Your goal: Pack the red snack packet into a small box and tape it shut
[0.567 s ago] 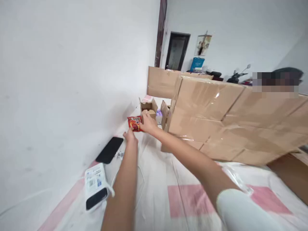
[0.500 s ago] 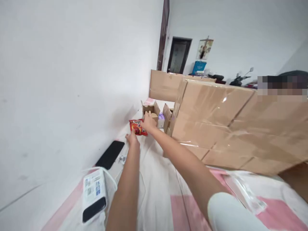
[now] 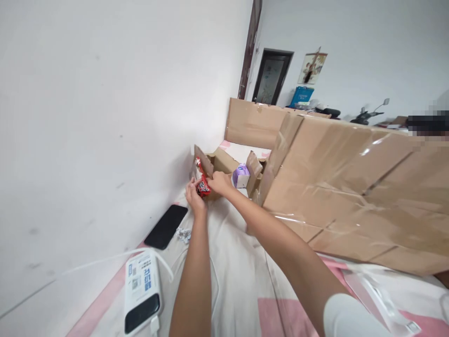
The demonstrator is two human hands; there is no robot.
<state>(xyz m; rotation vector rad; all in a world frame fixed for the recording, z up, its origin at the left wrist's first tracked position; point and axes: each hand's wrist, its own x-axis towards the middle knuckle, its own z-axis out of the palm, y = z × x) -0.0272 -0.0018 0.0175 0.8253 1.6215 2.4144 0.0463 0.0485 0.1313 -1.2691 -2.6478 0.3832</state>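
The red snack packet [image 3: 202,186] is pinched between both hands [image 3: 206,187] beside the small open box [image 3: 224,164]; it is best gripped firmly by the edges.

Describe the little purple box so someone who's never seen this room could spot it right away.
Start at the long wall of taped cardboard cartons on the right and follow it to its far end near the white wall. There sits a small open carton with its flaps up, and the purple box stands in it, just right of the right hand. It is the only purple thing; the snack packet nearby is red.
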